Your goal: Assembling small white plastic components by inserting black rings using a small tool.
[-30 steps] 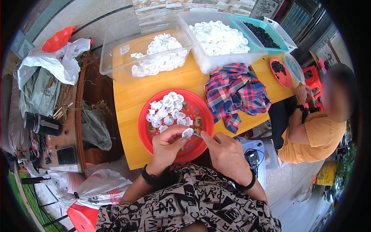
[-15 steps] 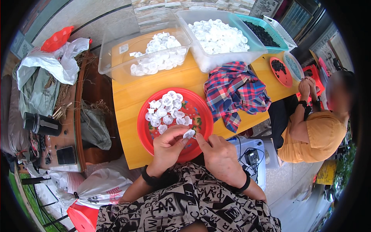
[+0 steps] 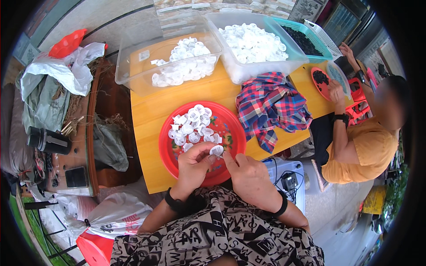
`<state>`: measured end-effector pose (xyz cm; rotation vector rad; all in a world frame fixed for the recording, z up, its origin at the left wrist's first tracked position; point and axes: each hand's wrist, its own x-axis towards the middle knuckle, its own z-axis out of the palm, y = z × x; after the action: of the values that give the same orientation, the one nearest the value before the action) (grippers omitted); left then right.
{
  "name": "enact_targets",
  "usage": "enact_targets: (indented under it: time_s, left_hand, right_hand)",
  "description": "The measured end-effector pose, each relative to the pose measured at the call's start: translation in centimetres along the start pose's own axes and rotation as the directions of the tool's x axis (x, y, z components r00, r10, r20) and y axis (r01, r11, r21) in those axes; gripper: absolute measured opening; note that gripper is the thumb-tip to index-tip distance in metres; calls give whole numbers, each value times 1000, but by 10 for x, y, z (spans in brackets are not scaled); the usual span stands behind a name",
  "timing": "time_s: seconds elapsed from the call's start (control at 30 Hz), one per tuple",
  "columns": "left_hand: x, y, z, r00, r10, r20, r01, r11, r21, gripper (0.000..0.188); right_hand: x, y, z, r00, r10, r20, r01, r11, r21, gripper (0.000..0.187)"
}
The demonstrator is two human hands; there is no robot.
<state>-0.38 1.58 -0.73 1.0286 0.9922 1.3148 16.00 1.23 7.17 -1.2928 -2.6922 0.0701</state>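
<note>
Over the near part of a round red tray (image 3: 242,133), my left hand (image 3: 191,165) pinches a small round white plastic piece (image 3: 217,150) between thumb and fingers. My right hand (image 3: 254,177) is closed beside it, its index fingertip at the piece's right edge. The right thumb and whatever it may pinch are hidden. Behind my left hand, a pile of similar white plastic pieces (image 3: 194,122) lies in the tray. Coloured printing shows on the tray's bottom.
On the yellow wooden table (image 3: 148,150) stand a clear bin (image 3: 126,73) and a larger bin (image 3: 262,71), both holding white pieces. A plaid cloth (image 3: 273,108) lies right of the tray. A person in an orange shirt (image 3: 366,155) sits at right, beside a red plate (image 3: 326,91) of black parts.
The white piece in my left hand has tilted, showing more of its face. At right, the other person's hands have moved apart, one reaching toward the baskets.
</note>
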Motion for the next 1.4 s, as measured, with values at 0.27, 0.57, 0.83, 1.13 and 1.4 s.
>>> enact_targets:
  time_s: [0.27, 0.57, 0.83, 1.13, 1.4]
  left_hand:
    - [3, 6, -4, 999, -38, -17, 29, 941, -336, 27]
    - [-1, 11, 0, 998, -22, -63, 10, 983, -183, 29]
    - [-4, 4, 3, 994, 79, -71, -81, 997, -15, 30]
    - [-3, 5, -1, 1000, -2, -21, 3, 1000, 31, 28]
    - [-5, 7, -3, 996, 58, -63, -60, 998, -27, 28]
  right_hand:
    - [-10, -2, -1, 987, 131, -94, -108, 970, 218, 46]
    - [-4, -7, 5, 984, 152, -96, -119, 950, 289, 46]
    - [-1, -6, 10, 984, 177, -30, -155, 922, 356, 45]
    - [-3, 6, 21, 973, 230, -16, -171, 766, 620, 29]
    - [1, 7, 10, 934, 342, 102, -293, 572, 766, 25]
